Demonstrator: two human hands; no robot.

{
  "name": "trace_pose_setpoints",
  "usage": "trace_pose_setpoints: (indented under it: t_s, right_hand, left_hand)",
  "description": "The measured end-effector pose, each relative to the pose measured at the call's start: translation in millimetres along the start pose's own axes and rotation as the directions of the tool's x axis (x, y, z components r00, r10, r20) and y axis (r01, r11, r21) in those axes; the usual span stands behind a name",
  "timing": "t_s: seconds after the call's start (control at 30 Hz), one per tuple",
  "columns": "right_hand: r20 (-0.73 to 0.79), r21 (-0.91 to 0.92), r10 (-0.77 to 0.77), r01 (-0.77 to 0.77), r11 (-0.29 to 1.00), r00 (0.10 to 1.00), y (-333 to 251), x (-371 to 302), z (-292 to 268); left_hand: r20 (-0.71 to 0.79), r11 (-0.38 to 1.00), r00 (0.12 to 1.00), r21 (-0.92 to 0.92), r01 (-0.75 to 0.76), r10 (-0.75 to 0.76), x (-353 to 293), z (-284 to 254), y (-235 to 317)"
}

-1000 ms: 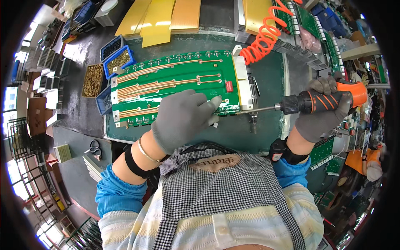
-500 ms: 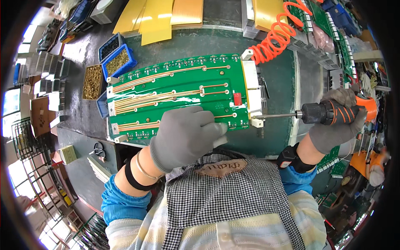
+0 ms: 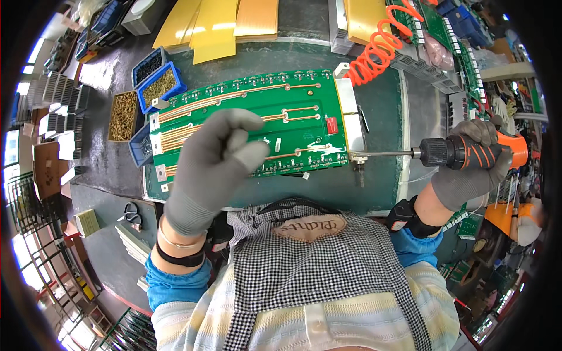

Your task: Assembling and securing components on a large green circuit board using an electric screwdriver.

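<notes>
My right hand [image 3: 481, 153], in a grey glove, is wrapped round a black and orange power screwdriver [image 3: 453, 152]. Its long bit [image 3: 389, 154] points left, with the tip touching or right beside a small block [image 3: 357, 157] at the near right corner of a green circuit board [image 3: 252, 105]. Copper-coloured bars run along the board, and a red part [image 3: 332, 125] sits toward its right end. Over the board's near left part hangs my gloved left hand [image 3: 219, 161], thumb and index finger apart, nothing visible between them.
Blue bins [image 3: 159, 86] of small parts and a box of brass-coloured pieces [image 3: 124, 116] stand left of the board. Yellow sheets [image 3: 213, 29] lie at the back. An orange coiled hose [image 3: 374, 55] hangs at the back right. Scissors [image 3: 132, 213] rest at the left.
My left hand has moved left and its thumb and index finger have parted. The screwdriver tip has come closer to the corner block. The view has shifted slightly.
</notes>
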State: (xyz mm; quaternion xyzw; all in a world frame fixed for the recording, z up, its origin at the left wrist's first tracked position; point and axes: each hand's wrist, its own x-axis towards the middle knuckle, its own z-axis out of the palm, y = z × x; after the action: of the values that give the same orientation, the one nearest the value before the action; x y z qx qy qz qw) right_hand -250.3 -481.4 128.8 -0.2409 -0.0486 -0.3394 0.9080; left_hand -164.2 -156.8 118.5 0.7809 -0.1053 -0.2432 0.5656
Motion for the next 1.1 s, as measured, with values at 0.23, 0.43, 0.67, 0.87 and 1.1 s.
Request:
trace_pose_setpoints:
  t_s: [0.23,0.43,0.67,0.87,1.1]
  right_hand:
    - [0.072,-0.048,-0.047,0.050,0.998,0.996,5.7,-19.1,21.0]
    - [0.147,-0.132,-0.065,0.085,0.988,0.987,17.4,-37.6,50.3]
    - [0.188,-0.098,-0.022,0.041,0.994,0.982,27.7,-66.6,65.3]
    - [0.140,-0.179,0.001,0.024,0.984,0.990,44.8,-87.8,77.8]
    - [0.164,-0.189,0.066,-0.034,0.981,0.984,67.5,-107.0,82.2]
  left_hand:
    - [0.236,0.400,0.964,-0.877,0.266,-0.125,-16.3,-16.1,-14.9]
    - [0.338,0.326,0.937,-0.898,0.294,0.085,-30.7,-2.6,-30.1]
    - [0.416,0.161,0.899,-0.905,0.394,0.137,-55.2,1.0,-43.8]
    - [0.416,0.418,0.905,-0.841,0.345,0.091,-83.1,1.0,-42.2]
    - [0.316,0.505,0.948,-0.815,0.285,-0.025,-108.2,1.0,-58.9]
